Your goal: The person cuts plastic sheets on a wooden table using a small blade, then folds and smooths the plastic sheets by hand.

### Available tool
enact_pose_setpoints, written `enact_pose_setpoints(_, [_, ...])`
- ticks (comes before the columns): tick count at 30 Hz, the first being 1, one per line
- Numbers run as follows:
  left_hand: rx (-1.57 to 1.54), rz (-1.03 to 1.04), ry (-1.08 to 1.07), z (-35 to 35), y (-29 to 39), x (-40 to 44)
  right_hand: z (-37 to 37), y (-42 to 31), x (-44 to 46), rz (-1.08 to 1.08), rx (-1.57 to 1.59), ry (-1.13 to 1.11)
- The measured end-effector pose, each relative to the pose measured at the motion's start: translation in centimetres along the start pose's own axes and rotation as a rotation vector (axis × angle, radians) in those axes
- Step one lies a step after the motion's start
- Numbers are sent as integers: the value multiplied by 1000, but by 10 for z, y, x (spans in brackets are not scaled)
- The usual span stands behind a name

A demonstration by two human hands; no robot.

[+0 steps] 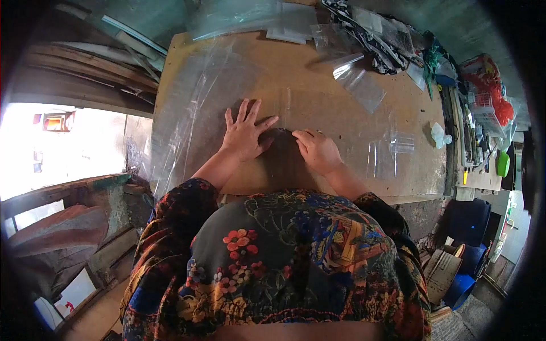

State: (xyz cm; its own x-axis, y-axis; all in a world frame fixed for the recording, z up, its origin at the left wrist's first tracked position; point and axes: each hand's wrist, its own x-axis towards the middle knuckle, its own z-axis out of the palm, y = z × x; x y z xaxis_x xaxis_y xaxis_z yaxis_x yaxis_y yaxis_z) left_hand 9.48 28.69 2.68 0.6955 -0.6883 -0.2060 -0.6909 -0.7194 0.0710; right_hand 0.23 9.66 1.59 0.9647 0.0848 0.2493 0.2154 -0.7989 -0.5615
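Note:
My left hand (245,133) lies palm down with its fingers spread on clear plastic film (196,108) over the brown board tabletop (406,113). Just to the right, my right hand (319,150) has its fingers bent and drawn together at the tips, close to the tabletop. Whatever is between those fingertips is too thin or too hidden to make out. Faint creases and edges of transparent film show between and beyond the two hands.
A clear plastic piece (364,85) and a smaller folded one (402,142) lie to the right. Clear sheets (290,23) and a black-and-white cloth (372,42) sit along the back edge. A crumpled white bag (439,135) and a basket (483,105) are at far right.

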Motion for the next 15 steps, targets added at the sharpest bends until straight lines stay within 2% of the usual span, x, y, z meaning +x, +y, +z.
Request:
enact_pose_setpoints(1, [-9, 0, 3, 0, 0, 0, -2, -1, 0, 0, -1, 1])
enact_pose_setpoints(3, [-14, 13, 23, 2, -2, -1, -9, -4, 0, -19, 43, 204])
enact_pose_setpoints(4, [-20, 28, 42, 4, -3, -1, -16, -5, -1, -19, 41, 207])
enact_pose_setpoints(8, [-9, 65, 135, 12, -5, -2, -51, 11, -23, 197, 120, 468])
enact_pose_setpoints(10, [-33, 125, 262, 12, -7, -5, -67, 32, -49, 303, 93, 571])
enact_pose_setpoints(12, [4, 187, 235, 5, -5, -8, -79, 60, -82, 414, 347, 743])
enact_pose_setpoints(15, [30, 240, 175, -2, -2, -8, -110, 88, -132, 475, 488, 904])
